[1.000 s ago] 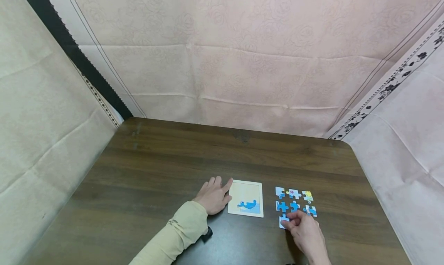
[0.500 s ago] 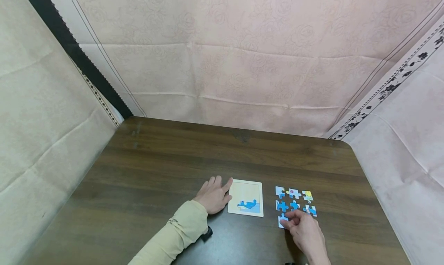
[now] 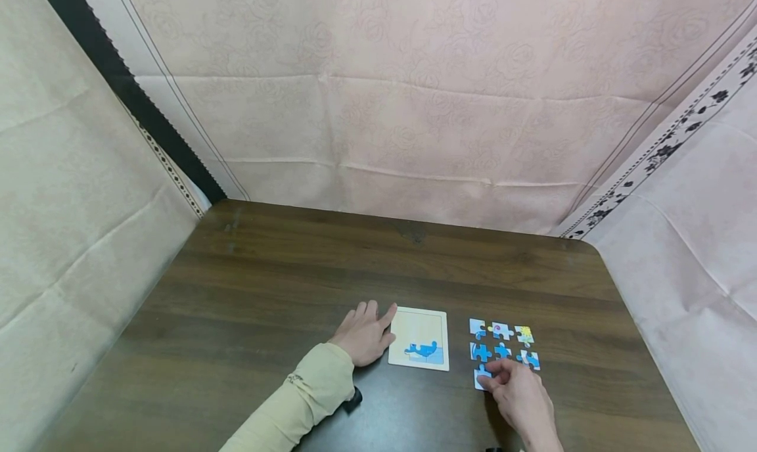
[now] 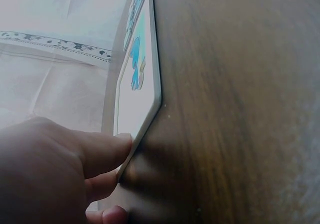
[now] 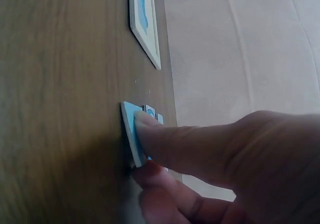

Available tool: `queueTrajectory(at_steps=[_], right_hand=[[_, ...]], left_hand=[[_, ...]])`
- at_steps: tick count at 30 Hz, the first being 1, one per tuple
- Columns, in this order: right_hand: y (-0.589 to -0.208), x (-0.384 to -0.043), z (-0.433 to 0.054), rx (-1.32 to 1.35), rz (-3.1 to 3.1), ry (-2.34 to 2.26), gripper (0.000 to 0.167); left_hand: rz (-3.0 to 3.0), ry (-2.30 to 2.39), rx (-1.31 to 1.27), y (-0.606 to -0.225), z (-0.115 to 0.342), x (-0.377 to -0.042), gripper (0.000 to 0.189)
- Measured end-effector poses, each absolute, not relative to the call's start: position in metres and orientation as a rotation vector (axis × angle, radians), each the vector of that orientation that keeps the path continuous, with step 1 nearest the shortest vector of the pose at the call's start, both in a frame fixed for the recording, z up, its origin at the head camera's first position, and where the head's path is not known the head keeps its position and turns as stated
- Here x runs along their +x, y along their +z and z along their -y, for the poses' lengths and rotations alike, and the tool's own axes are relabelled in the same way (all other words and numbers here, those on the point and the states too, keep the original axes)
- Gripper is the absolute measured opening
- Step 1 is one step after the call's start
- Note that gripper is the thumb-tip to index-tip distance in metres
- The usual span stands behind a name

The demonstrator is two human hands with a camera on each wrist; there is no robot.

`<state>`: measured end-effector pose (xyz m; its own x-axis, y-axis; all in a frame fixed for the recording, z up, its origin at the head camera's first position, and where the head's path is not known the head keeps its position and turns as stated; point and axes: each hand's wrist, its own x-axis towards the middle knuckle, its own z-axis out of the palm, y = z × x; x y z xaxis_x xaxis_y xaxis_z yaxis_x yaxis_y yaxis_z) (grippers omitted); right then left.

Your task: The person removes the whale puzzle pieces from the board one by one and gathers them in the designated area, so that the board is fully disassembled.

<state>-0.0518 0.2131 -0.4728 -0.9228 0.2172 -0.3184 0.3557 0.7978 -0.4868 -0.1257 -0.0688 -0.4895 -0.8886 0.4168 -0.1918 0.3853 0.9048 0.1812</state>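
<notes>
My left hand (image 3: 363, 337) rests at the left side of a square puzzle tray (image 3: 418, 324), fingers spread and the thumb on its edge. Joined blue pieces (image 3: 427, 353) fill part of the tray's lower area. To the right, my right hand (image 3: 526, 396) holds a light-blue jigsaw piece (image 3: 480, 376) at the near left of a group of loose pieces. In the right wrist view the thumb lies over this piece (image 5: 131, 129), with a fingertip at its near edge. The right hand covers part of the loose group.
Several loose jigsaw pieces (image 3: 501, 330), blue with some yellow, lie in rows right of the tray. The brown wooden table (image 3: 296, 268) runs back to a pale cloth (image 3: 384, 110), with more cloth hanging on both sides.
The piece under my right hand has shifted very slightly left, between one second and half a second ago. My left hand and the tray have stayed in place.
</notes>
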Motion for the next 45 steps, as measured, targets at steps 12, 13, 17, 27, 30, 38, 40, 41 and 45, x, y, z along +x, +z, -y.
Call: queueTrajectory(at_steps=[12, 13, 17, 27, 30, 38, 40, 41, 45], right_hand=[[-0.4732, -0.0508, -0.2122, 0.441, -2.768, -0.791, 0.022], [-0.473, -0.0507, -0.2121, 0.44, -2.769, -0.79, 0.022], [-0.4729, -0.0507, -0.2121, 0.44, -2.769, -0.789, 0.023], [-0.4739, -0.0506, -0.2128, 0.431, -2.783, -0.782, 0.023], [-0.4744, -0.0505, -0.2129, 0.431, -2.784, -0.78, 0.023], [-0.4749, -0.0497, -0.2132, 0.411, -2.781, -0.798, 0.024], [-0.4748, -0.0493, -0.2135, 0.394, -2.793, -0.796, 0.024], [-0.4747, -0.049, -0.2136, 0.386, -2.798, -0.794, 0.024], [-0.4744, -0.0479, -0.2138, 0.364, -2.811, -0.798, 0.022]], left_hand=[[-2.868, 0.224, 0.631, -0.492, 0.0699, -0.1258, 0.057], [-2.867, 0.226, 0.63, -0.4919, 0.0699, -0.1257, 0.057], [-2.866, 0.229, 0.629, -0.4918, 0.0699, -0.1258, 0.057], [-2.863, 0.231, 0.623, -0.4913, 0.0697, -0.1259, 0.057], [-2.857, 0.234, 0.617, -0.4914, 0.0695, -0.1258, 0.057], [-2.852, 0.231, 0.61, -0.4915, 0.0695, -0.1258, 0.057], [-2.853, 0.224, 0.616, -0.4913, 0.0696, -0.1259, 0.057], [-2.853, 0.221, 0.619, -0.4912, 0.0697, -0.1259, 0.057], [-2.853, 0.218, 0.629, -0.4907, 0.07, -0.1258, 0.057]])
